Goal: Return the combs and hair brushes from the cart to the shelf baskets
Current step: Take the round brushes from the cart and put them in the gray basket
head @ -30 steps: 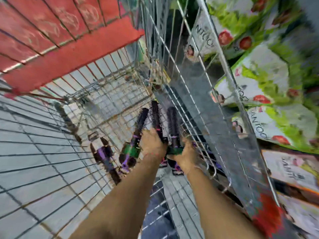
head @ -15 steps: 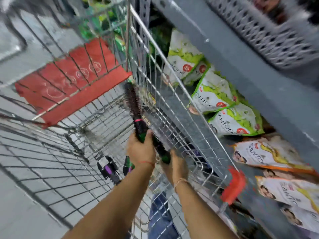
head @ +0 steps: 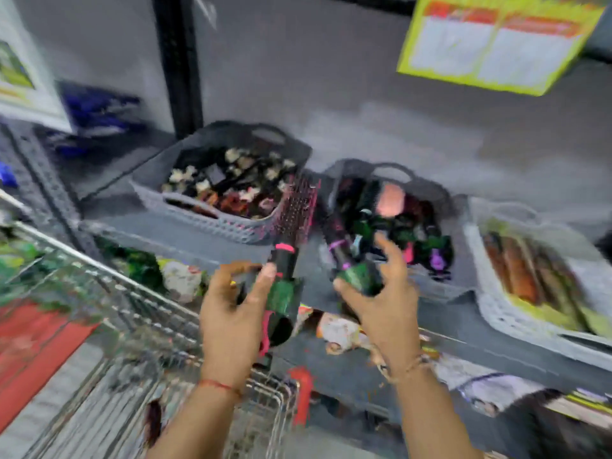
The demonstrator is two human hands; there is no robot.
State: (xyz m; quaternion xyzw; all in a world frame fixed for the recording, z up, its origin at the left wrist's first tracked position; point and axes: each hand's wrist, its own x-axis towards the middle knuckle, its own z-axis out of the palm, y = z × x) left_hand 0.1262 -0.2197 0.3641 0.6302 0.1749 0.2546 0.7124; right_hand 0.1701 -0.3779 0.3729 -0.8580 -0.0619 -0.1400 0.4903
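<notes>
Brushes still in hand: left hand [head: 231, 313] grips pink round brush [head: 291, 233]; right hand [head: 381, 299], fingers half-spread, seemingly releases another brush [head: 344, 256] into middle basket [head: 427, 190], frame centre.

Motion blur smeared my whole view; the jumbled contents of the middle grey plastic basket [head: 427, 193] were unreadable, and the right-hand white basket [head: 490, 303] ran off-frame.

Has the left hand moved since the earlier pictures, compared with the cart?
Yes. The left hand, holding a round brush, has risen out of the cart and now sits above its rim, near the shelf baskets.
</notes>
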